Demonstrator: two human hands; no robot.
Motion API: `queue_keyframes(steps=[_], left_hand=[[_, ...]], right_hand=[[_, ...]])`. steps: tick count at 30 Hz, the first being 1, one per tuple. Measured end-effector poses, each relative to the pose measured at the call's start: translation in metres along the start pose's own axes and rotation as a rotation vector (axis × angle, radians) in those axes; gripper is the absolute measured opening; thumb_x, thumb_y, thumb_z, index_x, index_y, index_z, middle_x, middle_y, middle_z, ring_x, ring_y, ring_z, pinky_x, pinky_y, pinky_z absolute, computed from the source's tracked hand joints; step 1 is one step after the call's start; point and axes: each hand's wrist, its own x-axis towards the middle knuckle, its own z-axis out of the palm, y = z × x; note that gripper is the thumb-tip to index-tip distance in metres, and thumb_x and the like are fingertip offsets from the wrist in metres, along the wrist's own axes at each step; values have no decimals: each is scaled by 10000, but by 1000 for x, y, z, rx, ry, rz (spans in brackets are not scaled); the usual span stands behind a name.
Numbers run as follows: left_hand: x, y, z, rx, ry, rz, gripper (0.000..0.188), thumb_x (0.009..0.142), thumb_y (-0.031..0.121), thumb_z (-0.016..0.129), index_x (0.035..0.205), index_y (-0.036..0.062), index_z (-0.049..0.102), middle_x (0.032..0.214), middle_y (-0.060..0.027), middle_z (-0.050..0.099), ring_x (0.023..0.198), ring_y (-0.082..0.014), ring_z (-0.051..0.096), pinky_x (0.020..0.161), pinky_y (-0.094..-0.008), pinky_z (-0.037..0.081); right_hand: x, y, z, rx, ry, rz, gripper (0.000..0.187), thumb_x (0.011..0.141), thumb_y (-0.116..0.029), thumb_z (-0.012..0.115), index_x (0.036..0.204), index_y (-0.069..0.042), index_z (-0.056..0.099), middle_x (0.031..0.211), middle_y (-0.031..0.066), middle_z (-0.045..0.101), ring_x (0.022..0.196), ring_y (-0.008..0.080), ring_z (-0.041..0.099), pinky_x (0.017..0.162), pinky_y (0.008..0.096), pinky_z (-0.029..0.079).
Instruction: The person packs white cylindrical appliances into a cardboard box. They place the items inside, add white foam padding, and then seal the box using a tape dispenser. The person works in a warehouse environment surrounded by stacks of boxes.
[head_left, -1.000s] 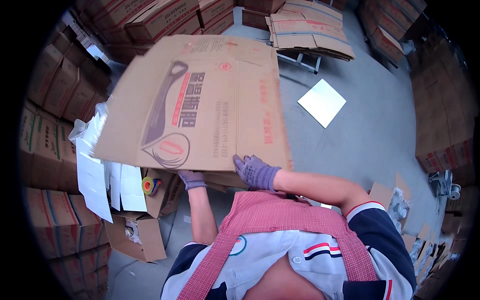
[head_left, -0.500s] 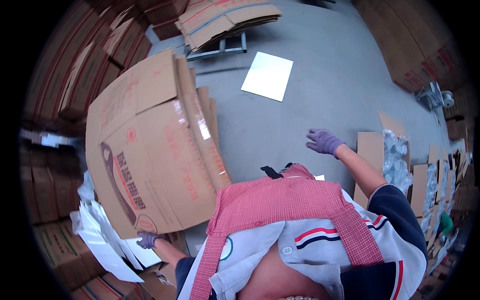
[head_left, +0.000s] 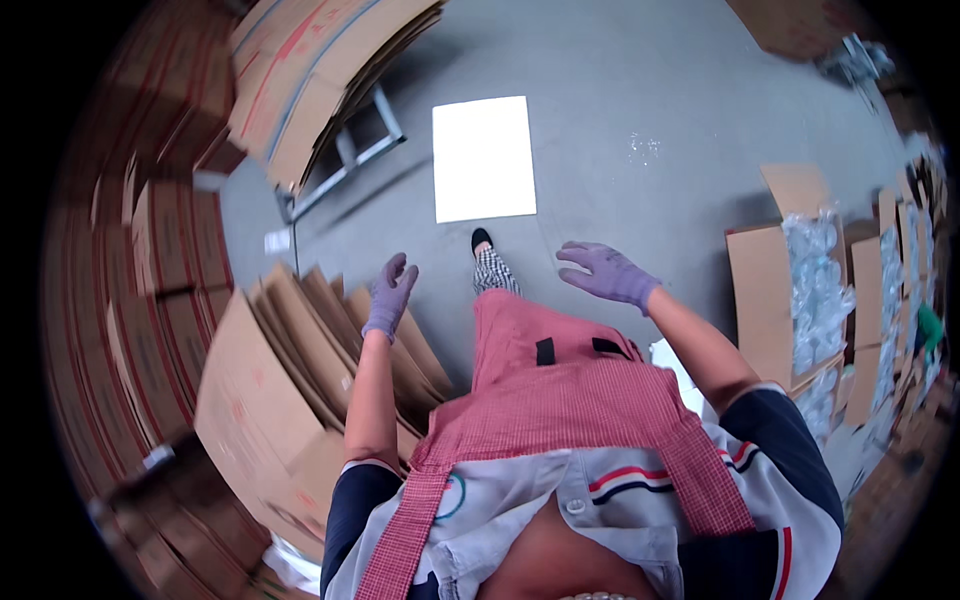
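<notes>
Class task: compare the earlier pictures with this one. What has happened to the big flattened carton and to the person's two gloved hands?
The flattened carton was let go and now leans among other cartons at the person's left. The left hand and right hand hang open, holding nothing. The white sheet stays on the floor.

Flattened cardboard boxes (head_left: 300,370), brown, several sheets fanned and leaning on edge in a loose stack at the person's left, lower left of view. Upper edges spread apart like a deck of cards, the outermost big sheet tilted further over toward the stacked cartons on the left. Faint red print on some faces, not readable. Left hand (head_left: 390,296) in a purple glove hovered just above the stack's top edges, fingers loosely spread, holding nothing; contact with the cardboard couldn't be told. Right hand (head_left: 608,272), also purple-gloved, was out over the grey floor, open and empty, well apart from the stack.
</notes>
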Motion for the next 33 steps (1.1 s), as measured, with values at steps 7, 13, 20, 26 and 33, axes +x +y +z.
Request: queue_keyframes(steps=[7, 13, 20, 26, 33], left_hand=[[299, -119, 85, 267, -263, -475, 791, 792, 478, 646, 1306, -62, 383, 1175, -189, 551, 1072, -224, 532, 892, -309, 420], [480, -327, 184, 444, -503, -301, 801, 798, 479, 623, 1338, -31, 322, 1220, -244, 500, 1171, -306, 478, 929, -361, 412], [601, -413, 187, 185, -64, -554, 853, 707, 555, 694, 1314, 44, 381, 1187, -89, 538, 1079, -251, 521, 913, -438, 413], [514, -296, 179, -293, -467, -731, 449, 918, 358, 491, 1202, 10, 494, 1196, -73, 537, 1088, -188, 517, 933, -335, 406], [451, -110, 210, -367, -1004, -658, 348, 972, 268, 409, 1230, 41, 467, 1182, -83, 536, 1094, -180, 512, 945, -337, 413]], right_hand=[[132, 222, 30, 72, 137, 848, 619, 818, -473, 545, 1242, -25, 499, 1236, 175, 529, 1093, 330, 532, 972, 374, 390], [335, 429, 157, 165, 52, 914, 759, 796, -487, 539, 1354, -14, 337, 1283, 228, 476, 1175, 362, 465, 1000, 390, 361], [462, 507, 255, 195, 258, 1208, 1048, 643, -565, 652, 1409, -21, 185, 1389, 211, 333, 1290, 377, 301, 1061, 526, 201], [313, 436, 154, 928, 350, 1144, 695, 768, -405, 623, 1297, 5, 437, 1308, 204, 441, 1245, 307, 395, 1018, 382, 348], [53, 252, 56, 1377, 557, 1082, 476, 823, -298, 655, 1166, 18, 556, 1014, 86, 626, 912, 140, 564, 817, 290, 456]])
